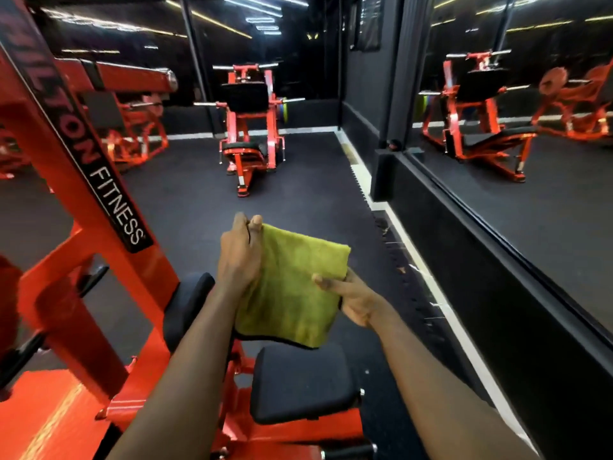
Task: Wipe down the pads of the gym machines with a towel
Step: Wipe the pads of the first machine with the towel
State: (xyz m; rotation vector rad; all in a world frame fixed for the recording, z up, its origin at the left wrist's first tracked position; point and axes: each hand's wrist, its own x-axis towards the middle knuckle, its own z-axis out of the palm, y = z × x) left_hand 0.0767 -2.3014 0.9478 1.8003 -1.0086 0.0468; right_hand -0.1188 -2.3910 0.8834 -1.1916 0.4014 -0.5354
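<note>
A folded yellow-green towel (292, 290) hangs in the air between my hands, above the machine. My left hand (239, 253) pinches its upper left corner between thumb and fingers. My right hand (348, 295) grips its right edge, thumb on top and fingers behind the cloth. Right below the towel is a black seat pad (303, 381) on the orange machine frame (99, 260). A second black pad (185, 310), rounded, sits to the left of my left forearm, partly hidden by it.
Another orange machine (247, 127) with black pads stands farther ahead on the dark rubber floor (298, 180). A mirror wall (517, 144) with a black ledge runs along the right. More orange machines stand at the far left.
</note>
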